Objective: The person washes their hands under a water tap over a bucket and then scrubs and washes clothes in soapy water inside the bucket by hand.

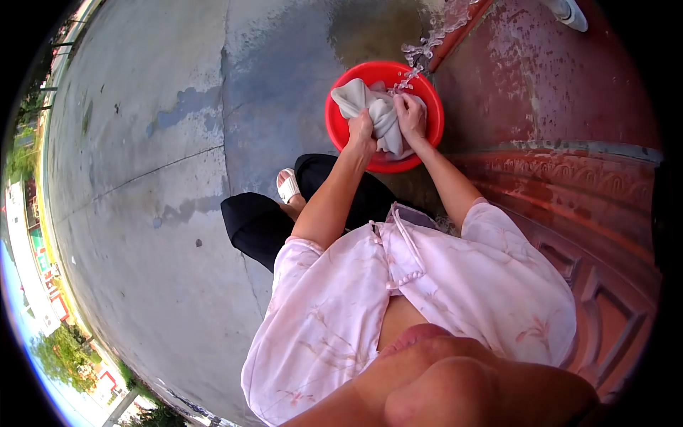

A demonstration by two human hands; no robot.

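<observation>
A pale grey cloth (pixel 384 122) is bunched up over a round red basin (pixel 435 117) on the wet ground. My left hand (pixel 361 131) is closed on the cloth's left part. On the right side of the cloth, my right hand (pixel 410 118) has its fingers wrapped round another part of it. Clear water (pixel 427 48) splashes in from the upper right and reaches the basin near my right hand. Whatever lies in the bottom of the basin is hidden by the cloth and my hands.
Wet concrete (pixel 277 85) lies left of the basin. A red ledge (pixel 462 35) and a red panelled surface (pixel 569 206) stand on the right. A white shoe (pixel 571 14) shows at the top right. My sandalled foot (pixel 287 186) is below left of the basin.
</observation>
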